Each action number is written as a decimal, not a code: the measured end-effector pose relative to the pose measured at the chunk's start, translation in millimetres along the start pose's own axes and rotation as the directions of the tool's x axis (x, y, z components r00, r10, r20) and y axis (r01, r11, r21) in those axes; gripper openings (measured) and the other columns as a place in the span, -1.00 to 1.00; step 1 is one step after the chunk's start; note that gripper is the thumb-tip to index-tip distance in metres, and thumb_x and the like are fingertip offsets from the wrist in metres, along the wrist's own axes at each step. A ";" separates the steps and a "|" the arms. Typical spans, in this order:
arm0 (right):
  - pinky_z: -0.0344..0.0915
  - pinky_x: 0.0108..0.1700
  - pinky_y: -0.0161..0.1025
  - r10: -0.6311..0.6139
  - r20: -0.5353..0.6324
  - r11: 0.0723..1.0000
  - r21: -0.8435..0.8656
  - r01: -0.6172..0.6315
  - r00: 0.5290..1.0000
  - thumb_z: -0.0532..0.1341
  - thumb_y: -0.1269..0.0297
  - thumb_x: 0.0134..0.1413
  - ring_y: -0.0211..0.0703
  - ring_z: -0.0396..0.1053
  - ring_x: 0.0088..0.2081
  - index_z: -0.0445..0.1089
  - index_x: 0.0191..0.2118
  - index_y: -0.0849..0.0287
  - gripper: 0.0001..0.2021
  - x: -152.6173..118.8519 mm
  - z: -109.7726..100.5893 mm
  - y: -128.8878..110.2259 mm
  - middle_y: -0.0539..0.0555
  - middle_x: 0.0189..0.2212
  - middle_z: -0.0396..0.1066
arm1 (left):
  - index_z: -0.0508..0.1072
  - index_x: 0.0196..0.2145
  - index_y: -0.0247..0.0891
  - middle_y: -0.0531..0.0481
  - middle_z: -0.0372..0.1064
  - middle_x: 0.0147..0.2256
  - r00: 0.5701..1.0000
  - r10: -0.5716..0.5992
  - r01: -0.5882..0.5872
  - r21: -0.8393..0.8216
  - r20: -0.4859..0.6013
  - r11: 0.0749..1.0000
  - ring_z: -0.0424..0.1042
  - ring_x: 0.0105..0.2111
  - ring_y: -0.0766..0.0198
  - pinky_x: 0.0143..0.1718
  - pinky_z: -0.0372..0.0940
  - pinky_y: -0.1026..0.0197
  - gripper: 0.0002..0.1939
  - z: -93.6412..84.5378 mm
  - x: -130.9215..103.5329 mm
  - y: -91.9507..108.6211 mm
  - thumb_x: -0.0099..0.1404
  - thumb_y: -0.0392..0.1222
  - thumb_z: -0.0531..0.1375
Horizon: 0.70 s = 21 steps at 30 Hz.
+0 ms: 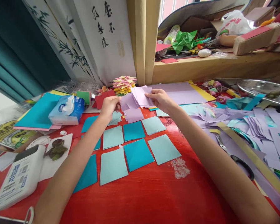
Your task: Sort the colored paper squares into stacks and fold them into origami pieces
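Observation:
Both my hands are stretched forward over the far part of the red table [154, 199]. My left hand [110, 107] pinches the left edge of some lilac paper squares [128, 102]. Opposite it, my right hand [162, 99] grips several more lilac squares [142, 95], slightly fanned and overlapping the left ones. Just below them another lilac square [134, 115] lies on the table. Nearer to me, stacks of teal squares [138, 154] and pale blue squares [114, 166] are laid in rows, partly hidden on the left by my forearm.
Lilac paper strips [259, 130] and scissors [238, 161] lie on the right, near a metal bowl [266, 88]. At left are a tissue pack [66, 112] and a white box-shaped device [18, 177]. Behind my hands stands a pile of pink and yellow folded paper [123, 85].

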State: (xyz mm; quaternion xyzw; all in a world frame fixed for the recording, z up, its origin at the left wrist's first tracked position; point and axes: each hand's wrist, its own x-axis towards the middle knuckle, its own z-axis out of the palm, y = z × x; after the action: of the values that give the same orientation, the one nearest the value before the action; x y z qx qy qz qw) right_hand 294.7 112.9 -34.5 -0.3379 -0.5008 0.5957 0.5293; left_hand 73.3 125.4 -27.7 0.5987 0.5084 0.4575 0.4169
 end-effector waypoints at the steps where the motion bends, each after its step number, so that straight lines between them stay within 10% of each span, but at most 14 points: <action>1: 0.35 -0.41 -0.34 0.008 -0.024 1.000 -0.004 -0.008 1.000 0.24 0.44 -0.06 -0.30 0.37 -0.46 0.37 -0.40 0.28 -0.96 0.8 -1.8 0.8 0.07 -0.47 0.40 | 0.28 -0.58 -0.29 0.10 0.19 -0.69 1.000 -0.025 0.024 0.082 0.011 0.996 0.16 -0.72 0.44 -0.68 0.08 0.34 -0.84 0.7 0.4 -4.9 0.11 -0.22 0.11; 6: 0.35 -0.40 -0.34 0.018 -0.087 1.000 -0.013 -0.020 0.996 0.23 0.49 -0.06 -0.30 0.36 -0.48 0.38 -0.42 0.29 -0.98 2.6 -8.0 3.2 0.06 -0.49 0.39 | 0.36 -0.58 -0.29 0.01 0.28 -0.68 0.997 -0.070 0.054 0.303 0.041 0.952 0.30 -0.63 0.28 -0.56 0.19 0.25 -0.91 4.0 3.6 -27.8 0.06 -0.30 0.14; 10: 0.34 -0.37 -0.31 0.013 -0.110 0.999 -0.048 -0.019 0.994 0.25 0.47 -0.08 -0.29 0.37 -0.47 0.38 -0.42 0.28 -0.97 2.6 -7.3 3.6 0.06 -0.49 0.39 | 0.38 -0.46 -0.25 -0.04 0.39 -0.39 0.987 0.139 -0.096 0.397 -0.080 0.913 0.35 -0.36 0.24 -0.39 0.20 0.27 -0.92 6.7 2.3 -24.1 0.07 -0.21 0.20; 17: 0.35 -0.31 -0.23 -0.065 -0.092 0.985 -0.166 0.049 0.994 0.23 0.41 -0.07 -0.23 0.37 -0.41 0.40 -0.33 0.27 -0.89 3.1 -2.0 6.2 0.06 -0.41 0.42 | 0.37 -0.37 -0.28 0.10 0.16 -0.67 0.976 0.156 -0.164 0.040 0.151 0.986 0.11 -0.69 0.42 -0.69 0.00 0.35 -0.77 15.2 -5.9 -4.2 0.19 -0.04 0.11; 21: 0.35 -0.28 -0.21 -0.121 -0.117 0.979 -0.177 0.099 0.986 0.23 0.43 -0.09 -0.25 0.37 -0.39 0.37 -0.31 0.25 -0.86 5.1 -1.1 7.0 0.04 -0.37 0.42 | 0.35 -0.24 -0.22 0.18 0.10 -0.71 0.959 0.273 -0.277 0.062 0.070 0.959 0.10 -0.71 0.45 -0.68 0.04 0.39 -0.82 16.7 -8.6 -2.1 0.15 -0.23 0.14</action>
State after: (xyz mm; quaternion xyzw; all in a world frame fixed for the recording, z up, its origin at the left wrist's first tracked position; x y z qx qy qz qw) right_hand 292.6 118.5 -40.8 -0.3911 -0.5330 0.4976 0.5615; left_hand 88.4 116.6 -34.6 0.6917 0.4233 0.4742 0.3429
